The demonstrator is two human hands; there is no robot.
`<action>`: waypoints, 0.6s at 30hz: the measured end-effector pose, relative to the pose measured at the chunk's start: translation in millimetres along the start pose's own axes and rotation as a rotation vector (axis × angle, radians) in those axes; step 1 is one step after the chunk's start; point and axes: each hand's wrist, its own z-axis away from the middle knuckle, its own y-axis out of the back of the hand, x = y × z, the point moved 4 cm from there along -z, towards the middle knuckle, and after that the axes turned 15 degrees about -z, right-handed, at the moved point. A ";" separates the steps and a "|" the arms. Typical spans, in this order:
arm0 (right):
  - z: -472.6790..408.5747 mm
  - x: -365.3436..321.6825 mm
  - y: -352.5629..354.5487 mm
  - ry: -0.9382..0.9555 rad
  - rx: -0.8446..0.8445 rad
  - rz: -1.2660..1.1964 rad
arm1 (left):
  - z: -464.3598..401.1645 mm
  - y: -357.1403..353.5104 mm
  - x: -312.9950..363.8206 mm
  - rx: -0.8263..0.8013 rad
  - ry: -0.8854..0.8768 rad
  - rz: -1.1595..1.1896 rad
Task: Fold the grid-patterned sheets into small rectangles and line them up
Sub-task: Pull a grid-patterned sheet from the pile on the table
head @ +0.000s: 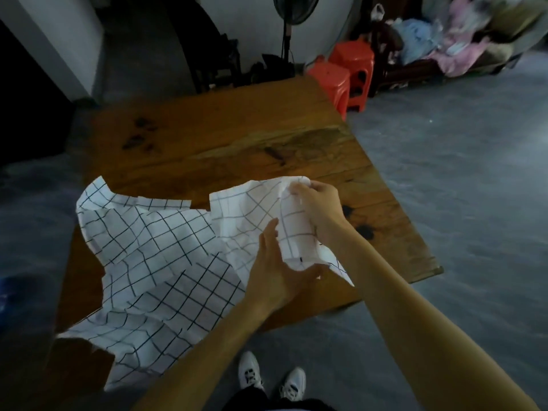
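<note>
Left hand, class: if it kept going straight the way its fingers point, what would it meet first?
The left hand points up and away, its fingers already against the held grid sheet. Beyond that, probably the right hand gripping the sheet's far end, though depth is unclear.

A worn brown wooden table (237, 137) stands on grey concrete floor (459, 173), two red plastic stools (344, 72) and a black standing fan (292, 13) beyond.
</note>
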 end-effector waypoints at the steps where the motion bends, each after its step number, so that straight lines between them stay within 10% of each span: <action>1: -1.1 -9.1 -1.5 0.000 0.030 -0.025 | -2.7 6.4 5.4 -0.005 -0.013 0.035; 18: -33.4 -83.8 -7.5 -0.007 0.272 -0.408 | -90.7 73.8 16.1 0.344 -0.178 0.233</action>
